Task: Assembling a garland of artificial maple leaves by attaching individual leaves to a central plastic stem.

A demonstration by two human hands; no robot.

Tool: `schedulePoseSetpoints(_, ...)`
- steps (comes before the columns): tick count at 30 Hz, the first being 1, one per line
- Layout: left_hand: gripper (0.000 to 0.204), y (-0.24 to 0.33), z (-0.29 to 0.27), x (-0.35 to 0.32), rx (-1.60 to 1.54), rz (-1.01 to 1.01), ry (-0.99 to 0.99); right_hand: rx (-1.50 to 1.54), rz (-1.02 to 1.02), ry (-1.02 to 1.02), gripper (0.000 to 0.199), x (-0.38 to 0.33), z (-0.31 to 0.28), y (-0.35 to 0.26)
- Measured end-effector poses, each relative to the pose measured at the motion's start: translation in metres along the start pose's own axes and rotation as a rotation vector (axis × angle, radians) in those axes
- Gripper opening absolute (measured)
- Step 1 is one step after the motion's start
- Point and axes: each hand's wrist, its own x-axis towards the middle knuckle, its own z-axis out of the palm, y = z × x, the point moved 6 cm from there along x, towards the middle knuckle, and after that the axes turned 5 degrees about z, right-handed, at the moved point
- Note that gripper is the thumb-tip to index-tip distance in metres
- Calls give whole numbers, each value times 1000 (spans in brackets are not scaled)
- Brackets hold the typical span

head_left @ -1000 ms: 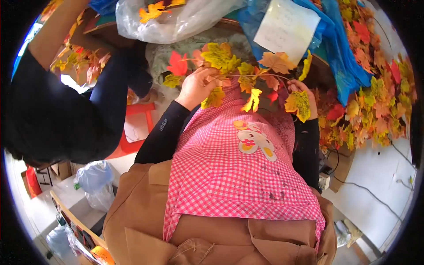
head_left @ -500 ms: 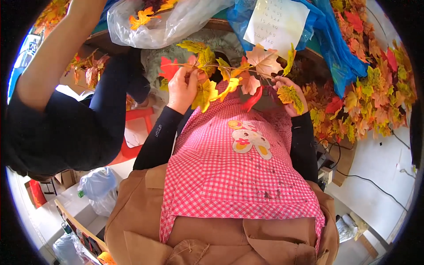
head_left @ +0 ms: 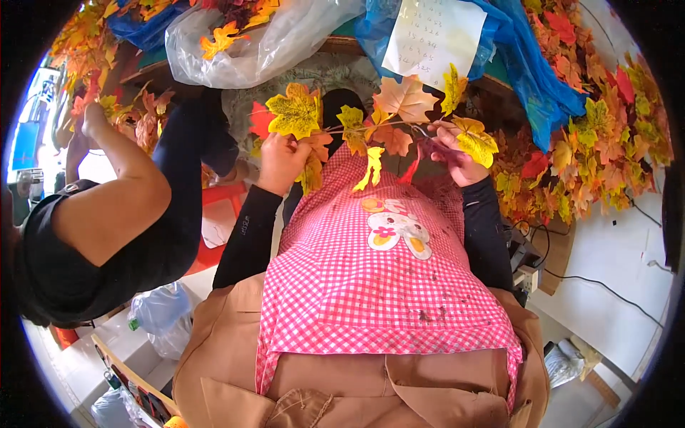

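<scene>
An artificial maple-leaf garland stretches between my hands above my lap, its yellow, peach and red leaves strung along a thin stem. My left hand is closed on its left end, with fingertips partly hidden beneath a large yellow leaf. At the other end, my right hand pinches the stem, and a yellow leaf lies over its fingers. A thin yellow leaf and a red one hang from the middle. Below is my pink checked apron with a rabbit patch.
Ahead stands a table edge carrying a clear plastic bag of leaves, a blue bag and a written paper sheet. Leaf garlands heap at right. A co-worker sits close at left, near a red stool.
The co-worker's raised arm has dropped away from the table toward leaves at the far left. My left hand has shifted slightly left and down, and the yellow leaves near it have turned.
</scene>
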Motion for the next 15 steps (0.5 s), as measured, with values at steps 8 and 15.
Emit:
schedulePoseSetpoints(8, 13, -7, 7, 0, -86, -102, -46, -6, -28, -13, 28, 1, 1, 1)
schedulePoseSetpoints(15, 12, -4, -2, -3, 104, 10, 48, -8, -18, 2, 28, 0, 3, 5)
